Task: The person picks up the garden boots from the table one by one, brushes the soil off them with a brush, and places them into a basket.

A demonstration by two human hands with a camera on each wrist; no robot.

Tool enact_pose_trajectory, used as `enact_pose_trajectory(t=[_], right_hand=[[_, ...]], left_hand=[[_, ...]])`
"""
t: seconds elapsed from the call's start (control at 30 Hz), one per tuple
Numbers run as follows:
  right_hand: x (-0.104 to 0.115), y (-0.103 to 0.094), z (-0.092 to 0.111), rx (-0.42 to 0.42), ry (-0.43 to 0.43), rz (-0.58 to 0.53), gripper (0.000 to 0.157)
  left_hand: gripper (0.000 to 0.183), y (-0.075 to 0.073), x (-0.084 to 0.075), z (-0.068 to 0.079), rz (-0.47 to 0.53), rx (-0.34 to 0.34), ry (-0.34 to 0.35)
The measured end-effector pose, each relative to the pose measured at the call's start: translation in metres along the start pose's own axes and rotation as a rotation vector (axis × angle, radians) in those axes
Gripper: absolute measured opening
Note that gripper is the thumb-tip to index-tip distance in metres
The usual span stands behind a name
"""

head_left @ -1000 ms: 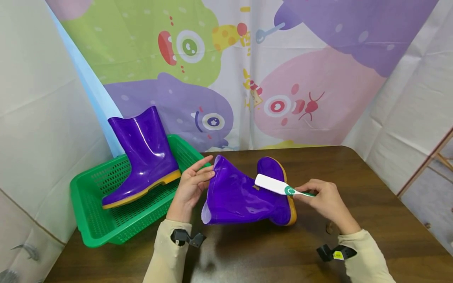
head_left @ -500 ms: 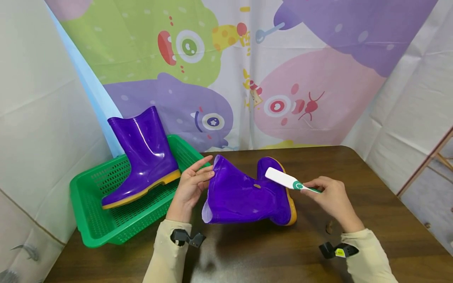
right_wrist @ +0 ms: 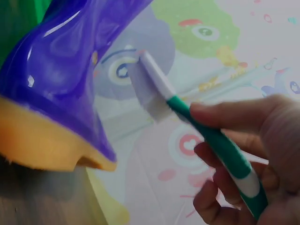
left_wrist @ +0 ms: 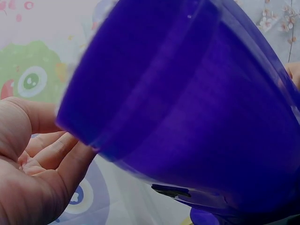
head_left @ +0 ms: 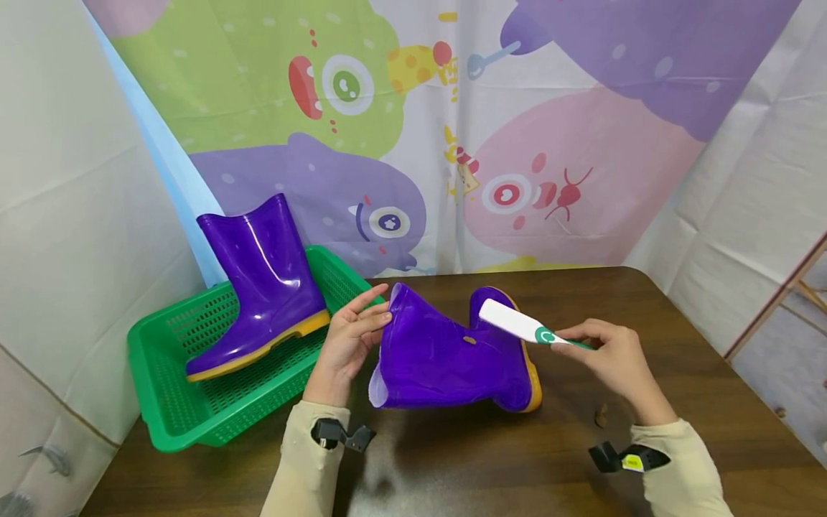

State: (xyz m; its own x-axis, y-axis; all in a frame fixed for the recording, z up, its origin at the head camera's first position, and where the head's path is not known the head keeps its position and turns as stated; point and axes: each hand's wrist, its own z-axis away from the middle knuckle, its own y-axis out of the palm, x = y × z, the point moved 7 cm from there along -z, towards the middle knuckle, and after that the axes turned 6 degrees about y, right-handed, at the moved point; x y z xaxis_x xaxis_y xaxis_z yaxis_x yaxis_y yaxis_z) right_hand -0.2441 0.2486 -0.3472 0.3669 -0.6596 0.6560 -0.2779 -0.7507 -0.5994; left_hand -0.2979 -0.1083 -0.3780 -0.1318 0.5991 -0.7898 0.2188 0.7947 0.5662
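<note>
A purple rain boot (head_left: 446,359) with a yellow sole lies tilted on its side at mid-table, its shaft opening toward the left. My left hand (head_left: 352,337) grips the rim of that opening; in the left wrist view a finger (left_wrist: 44,115) passes behind the cuff. My right hand (head_left: 610,359) holds a white-and-green scrubbing brush (head_left: 510,321) by its handle, over the boot's ankle. In the right wrist view, a gap shows between the white bristles (right_wrist: 145,96) and the boot. A small brown patch (head_left: 469,339) marks the boot near the ankle.
A second purple boot (head_left: 265,280) stands in a green perforated basket (head_left: 177,431) on the left. A small brown spot (head_left: 601,415) shows on the wooden table (head_left: 491,467) near the right wrist. A cartoon-printed curtain (head_left: 446,237) hangs behind the table.
The brush and my right hand have moved right and slightly up, from the boot's shaft toward its foot, uncovering the brown patch. My left hand and the boot have hardly moved.
</note>
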Motion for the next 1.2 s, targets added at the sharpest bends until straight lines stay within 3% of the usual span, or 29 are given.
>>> enact_pose_trajectory(t=[0.2,0.47,0.7,0.83,0.97,1.2], right_hand=[[0.011,0.01,0.003,0.156,0.039,-0.136,0.016],[0.015,0.024,0.005,0.188,-0.007,-0.035,0.014],[0.018,0.028,0.006,0.139,-0.064,0.065,0.016],[0.015,0.029,0.005,0.105,-0.049,0.093,0.015],[0.014,0.031,0.005,0.075,-0.035,0.097,0.015],[0.012,0.039,0.006,0.003,-0.083,0.062,0.016]], left_hand=[[0.051,0.0,0.0,0.0,0.005,-0.005,0.003],[0.049,0.0,0.0,0.0,0.0,-0.01,-0.001],[0.048,-0.001,0.002,0.0,-0.007,-0.004,-0.009],[0.048,0.0,0.001,0.0,-0.004,-0.002,-0.007],[0.048,0.0,0.001,0.001,-0.002,-0.004,-0.008],[0.049,0.0,0.001,0.001,-0.005,-0.001,-0.007]])
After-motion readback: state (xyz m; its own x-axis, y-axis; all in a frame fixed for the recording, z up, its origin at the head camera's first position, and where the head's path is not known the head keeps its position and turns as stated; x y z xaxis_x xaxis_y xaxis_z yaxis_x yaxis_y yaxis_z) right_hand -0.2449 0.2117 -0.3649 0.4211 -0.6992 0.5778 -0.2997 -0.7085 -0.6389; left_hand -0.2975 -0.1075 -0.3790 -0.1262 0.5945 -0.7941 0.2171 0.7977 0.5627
